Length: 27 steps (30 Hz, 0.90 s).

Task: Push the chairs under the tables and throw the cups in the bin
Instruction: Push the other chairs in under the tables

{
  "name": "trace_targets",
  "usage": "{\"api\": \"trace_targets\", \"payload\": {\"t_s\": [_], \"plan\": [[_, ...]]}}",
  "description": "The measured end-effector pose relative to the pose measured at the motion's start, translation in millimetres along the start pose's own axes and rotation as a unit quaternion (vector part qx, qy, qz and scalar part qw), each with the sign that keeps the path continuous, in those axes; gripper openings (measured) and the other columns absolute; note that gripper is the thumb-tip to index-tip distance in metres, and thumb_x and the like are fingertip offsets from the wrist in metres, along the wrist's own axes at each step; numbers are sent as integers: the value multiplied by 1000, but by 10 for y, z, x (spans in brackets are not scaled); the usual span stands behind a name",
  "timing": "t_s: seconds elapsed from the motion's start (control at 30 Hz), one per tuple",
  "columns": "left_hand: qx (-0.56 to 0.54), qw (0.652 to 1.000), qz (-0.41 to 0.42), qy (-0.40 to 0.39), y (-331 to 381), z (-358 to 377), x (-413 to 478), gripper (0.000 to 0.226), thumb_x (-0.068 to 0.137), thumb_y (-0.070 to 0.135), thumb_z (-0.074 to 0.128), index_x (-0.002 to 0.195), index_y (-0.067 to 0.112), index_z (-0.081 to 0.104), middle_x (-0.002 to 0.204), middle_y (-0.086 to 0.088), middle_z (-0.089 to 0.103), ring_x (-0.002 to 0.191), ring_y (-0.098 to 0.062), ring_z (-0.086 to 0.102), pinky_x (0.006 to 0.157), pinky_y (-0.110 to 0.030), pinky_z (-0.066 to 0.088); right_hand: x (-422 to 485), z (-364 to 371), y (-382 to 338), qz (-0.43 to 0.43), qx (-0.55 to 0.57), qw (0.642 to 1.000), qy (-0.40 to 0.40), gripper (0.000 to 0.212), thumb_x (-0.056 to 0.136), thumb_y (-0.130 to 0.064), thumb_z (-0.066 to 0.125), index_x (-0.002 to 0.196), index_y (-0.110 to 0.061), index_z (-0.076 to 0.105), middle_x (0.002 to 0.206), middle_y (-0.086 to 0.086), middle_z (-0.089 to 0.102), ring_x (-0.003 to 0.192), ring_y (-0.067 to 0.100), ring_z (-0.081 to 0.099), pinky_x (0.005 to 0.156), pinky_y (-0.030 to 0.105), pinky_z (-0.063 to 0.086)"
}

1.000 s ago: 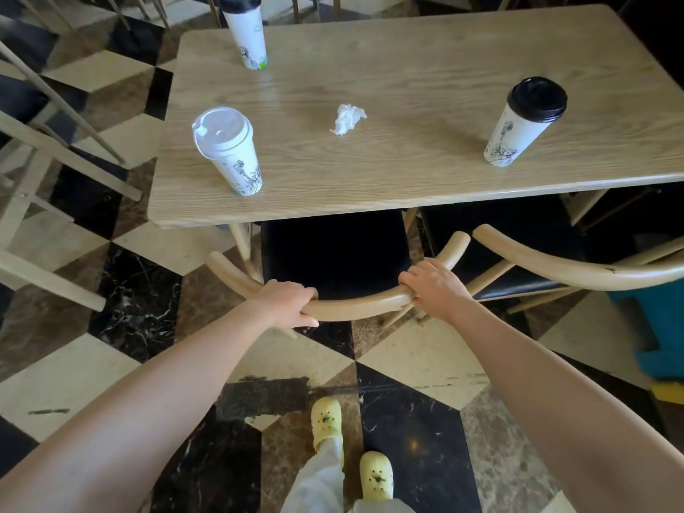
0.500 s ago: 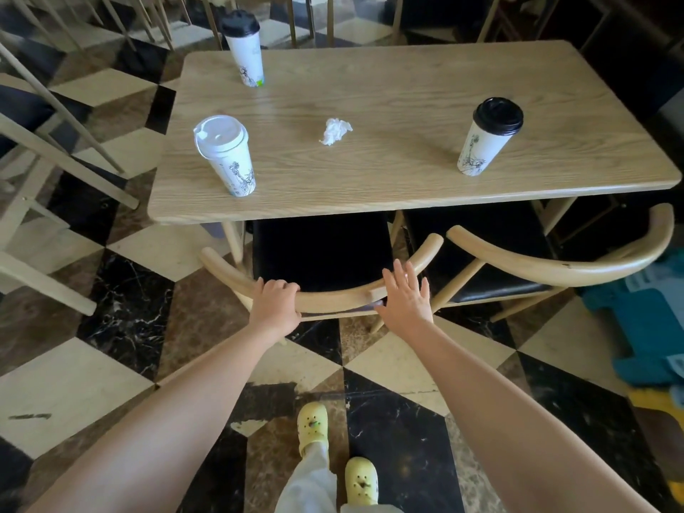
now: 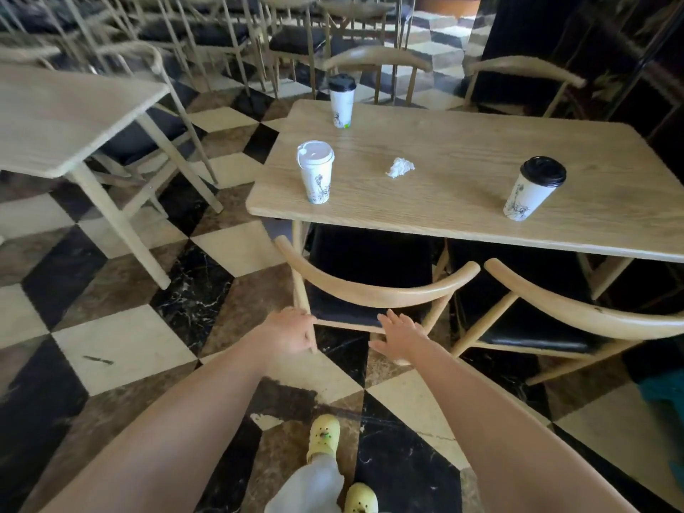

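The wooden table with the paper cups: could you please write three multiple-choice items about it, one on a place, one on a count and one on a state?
1. Where does the crumpled white tissue lie?
A. On the floor
B. On the light wooden table, between the cups
C. On a chair seat

2. How many white paper cups stand on that table?
A. Two
B. Three
C. Five

3. How do the hands stand to the curved-back wooden chair?
A. Both grip its backrest
B. One holds a cup
C. Both are open and off the backrest

Key: 1 B, the tissue rests on the tabletop; 2 B, the white-lidded cup, the far black-lidded cup and the right black-lidded cup; 3 C, the left hand and the right hand sit below the backrest, fingers loose, holding nothing.
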<state>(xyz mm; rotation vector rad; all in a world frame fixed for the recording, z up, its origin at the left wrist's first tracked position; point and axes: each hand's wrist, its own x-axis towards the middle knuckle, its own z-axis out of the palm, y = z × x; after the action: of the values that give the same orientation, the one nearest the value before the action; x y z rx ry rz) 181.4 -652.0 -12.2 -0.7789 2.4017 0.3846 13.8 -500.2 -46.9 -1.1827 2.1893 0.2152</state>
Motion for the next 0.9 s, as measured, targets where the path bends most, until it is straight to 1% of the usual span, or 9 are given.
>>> {"api": "trace_targets", "payload": {"t_s": [0.1, 0.2, 0.33, 0.43, 0.5, 0.57, 0.67, 0.77, 0.9], "plan": [[-63, 997, -30, -33, -91, 10, -230, 46, 96, 33, 48, 140, 22, 45, 138, -3, 53, 122, -21, 54, 103, -38, 46, -81, -114, -177, -34, 11, 999, -25, 63, 100, -46, 39, 153, -19, 19, 162, 4, 18, 146, 30, 24, 117, 46, 27], [-84, 993, -34, -72, -211, -24, -447, 43, 99, 30, 43, 139, 16, 48, 142, -7, 49, 129, -24, 49, 107, -33, 39, -146, -252, -379, -72, -19, 995, -68, 60, 101, -44, 38, 152, -15, 25, 158, 5, 28, 144, 27, 30, 116, 40, 29], [-103, 990, -53, -75, -488, 9, -611, 45, 101, 29, 40, 142, 10, 45, 146, -9, 45, 133, -25, 44, 110, -33, 34, -60, -346, -701, -93, -79, 984, -133, 55, 100, -47, 37, 139, -11, 49, 142, 6, 50, 127, 26, 49, 107, 38, 40], [-122, 987, -78, -75, -796, 112, -636, 46, 100, 34, 41, 140, 12, 46, 144, -9, 47, 132, -26, 46, 111, -37, 36, 49, -383, -1016, -104, -100, 975, -171, 55, 99, -47, 37, 129, -6, 56, 106, 5, 63, 90, 21, 60, 81, 28, 46], [-138, 984, -89, -69, -1035, 156, -655, 46, 99, 35, 43, 139, 13, 48, 143, -8, 49, 130, -26, 47, 110, -37, 37, 144, -404, -1282, -106, -101, 972, -185, 52, 100, -44, 39, 129, -3, 54, 102, 7, 61, 69, 14, 53, 62, 22, 40], [-154, 981, -91, -71, -1296, 203, -629, 44, 99, 33, 45, 138, 13, 49, 142, -8, 50, 129, -25, 48, 109, -34, 37, 289, -432, -1557, -115, -112, 966, -201, 51, 100, -43, 39, 128, -3, 54, 111, 11, 64, 72, 15, 58, 63, 22, 41], [-173, 977, -95, -86, -1697, 214, -542, 44, 100, 30, 44, 139, 11, 48, 144, -8, 47, 132, -25, 46, 106, -30, 36, 545, -488, -1967, -119, -109, 961, -227, 51, 100, -42, 39, 129, -2, 55, 122, 11, 64, 96, 22, 63, 75, 26, 46], [-177, 974, -111, -91, -2147, 134, -417, 42, 100, 26, 45, 139, 11, 49, 145, -8, 48, 133, -25, 46, 105, -29, 38, 918, -529, -2377, -107, -85, 962, -238, 53, 100, -42, 40, 135, -4, 48, 113, 13, 62, 81, 19, 60, 66, 24, 47], [-187, 973, -102, -88, -2819, -25, -243, 42, 101, 29, 42, 137, 9, 51, 143, -7, 50, 128, -23, 50, 92, -19, 41, 1393, -631, -2871, -109, -50, 964, -238, 54, 98, -44, 45, 135, -6, 49, 119, 11, 61, 91, 24, 66, 82, 31, 52]]}}
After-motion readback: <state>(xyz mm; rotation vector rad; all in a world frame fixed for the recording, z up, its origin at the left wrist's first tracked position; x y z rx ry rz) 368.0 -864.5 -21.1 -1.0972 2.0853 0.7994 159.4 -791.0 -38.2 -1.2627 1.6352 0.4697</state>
